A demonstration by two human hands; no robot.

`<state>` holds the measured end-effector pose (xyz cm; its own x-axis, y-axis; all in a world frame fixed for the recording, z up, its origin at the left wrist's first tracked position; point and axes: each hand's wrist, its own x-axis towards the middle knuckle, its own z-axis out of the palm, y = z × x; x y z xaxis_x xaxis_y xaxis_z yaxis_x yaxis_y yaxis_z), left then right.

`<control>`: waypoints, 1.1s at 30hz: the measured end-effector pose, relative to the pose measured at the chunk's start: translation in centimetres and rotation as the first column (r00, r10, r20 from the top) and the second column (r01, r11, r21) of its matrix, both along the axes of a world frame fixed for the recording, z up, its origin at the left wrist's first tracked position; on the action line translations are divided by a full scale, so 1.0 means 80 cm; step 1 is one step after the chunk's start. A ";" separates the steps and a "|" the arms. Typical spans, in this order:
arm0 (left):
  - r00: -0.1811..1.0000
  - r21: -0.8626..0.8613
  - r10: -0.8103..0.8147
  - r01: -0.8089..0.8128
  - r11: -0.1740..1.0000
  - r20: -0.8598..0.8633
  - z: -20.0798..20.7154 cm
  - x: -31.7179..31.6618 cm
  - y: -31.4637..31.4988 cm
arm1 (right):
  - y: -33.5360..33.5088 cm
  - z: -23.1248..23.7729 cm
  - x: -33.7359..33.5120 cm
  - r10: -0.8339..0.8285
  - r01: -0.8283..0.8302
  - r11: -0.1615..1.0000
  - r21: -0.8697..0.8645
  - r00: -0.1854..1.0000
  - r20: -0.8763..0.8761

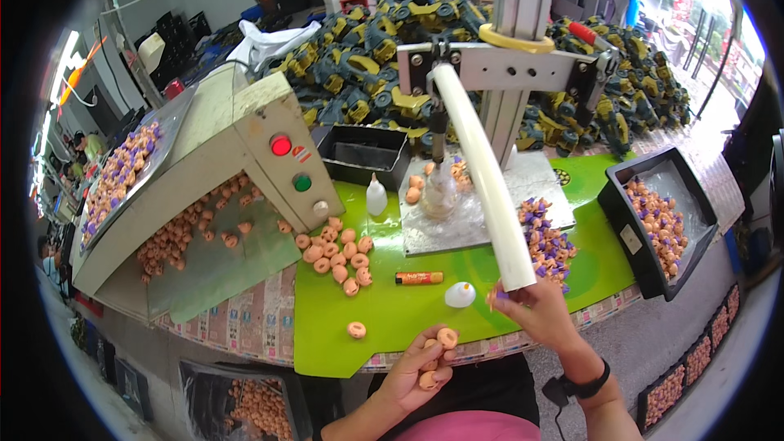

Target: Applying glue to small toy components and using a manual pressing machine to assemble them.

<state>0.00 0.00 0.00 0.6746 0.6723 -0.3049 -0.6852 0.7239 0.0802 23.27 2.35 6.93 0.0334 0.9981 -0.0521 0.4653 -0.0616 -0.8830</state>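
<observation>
My left hand (402,382) is closed around a few small peach-coloured hollow doll heads (447,338), low over the table's front edge. My right hand (539,313) pinches a small peach-and-purple doll part (495,297), just below the end of a long white lever handle (488,188). That handle belongs to a bench press (523,65) with a metal base plate. Loose doll heads (335,253) lie left of the middle on a green mat (327,335), with a single head (356,330) nearer me. Peach-and-purple parts (547,245) are heaped right of the lever.
A white squeeze bottle (460,295) lies between my hands, near an orange tube (419,278); another bottle (376,196) stands behind. A beige machine (245,126) fills the left. Black bins (690,257) hold parts at right. Yellow-and-grey toy vehicles (359,73) are piled behind.
</observation>
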 end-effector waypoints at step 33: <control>0.959 0.210 -0.023 0.086 0.974 -0.283 0.027 -0.017 0.008 | 0.041 0.066 -0.003 0.193 -0.313 0.771 0.555 0.945 0.266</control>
